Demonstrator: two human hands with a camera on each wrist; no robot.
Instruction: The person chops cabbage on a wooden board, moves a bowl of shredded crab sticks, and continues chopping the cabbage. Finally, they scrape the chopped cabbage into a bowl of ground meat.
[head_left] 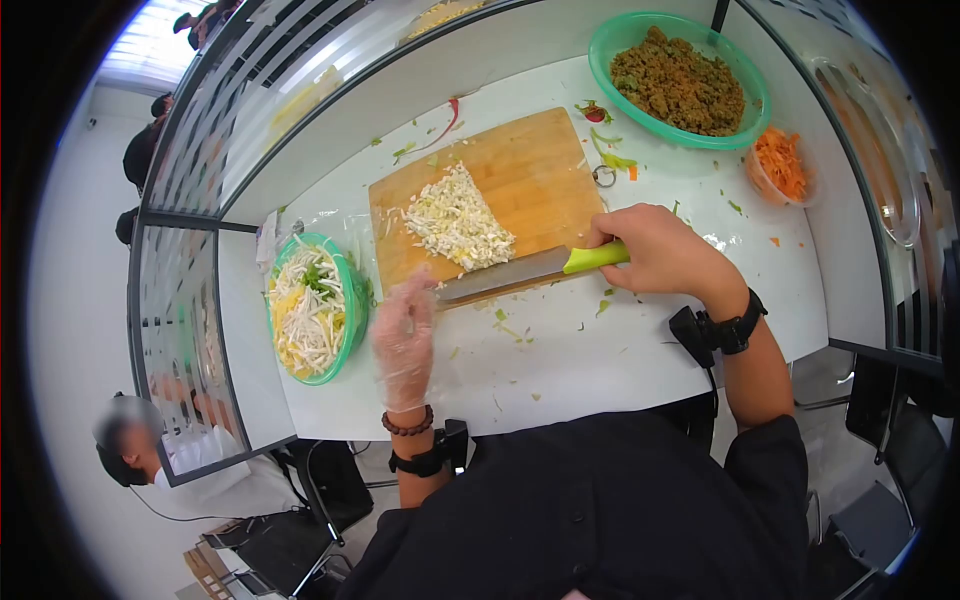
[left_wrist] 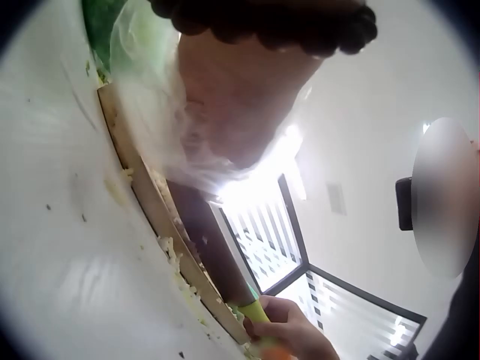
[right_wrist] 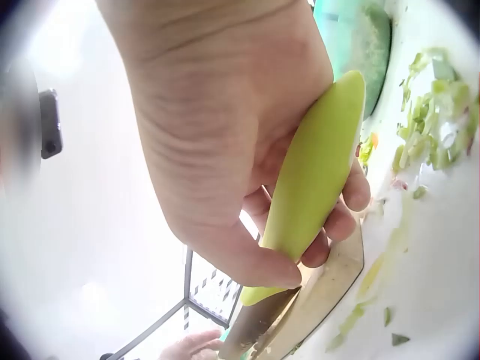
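Observation:
My right hand (head_left: 670, 250) grips the green handle of a kitchen knife (head_left: 520, 272), with the thumb and curled fingers around it in the right wrist view. The blade lies along the near edge of a wooden cutting board (head_left: 545, 175), pointing left. My left hand (head_left: 405, 335), in a clear plastic glove (left_wrist: 150, 127), is at the blade's tip, its fingers right beside the metal; I cannot tell whether they pinch it. Finely chopped white and pale yellow food (head_left: 460, 220) is heaped on the board's left half, just beyond the blade.
A green bowl (head_left: 352, 300) of white and yellow strips stands at left. At back right are a larger green bowl (head_left: 765, 100) of brown crumbly filling and a small tub of shredded carrot (head_left: 782, 165). Vegetable scraps (head_left: 615, 160) litter the white table (head_left: 640, 370); partitions (head_left: 850, 230) enclose it.

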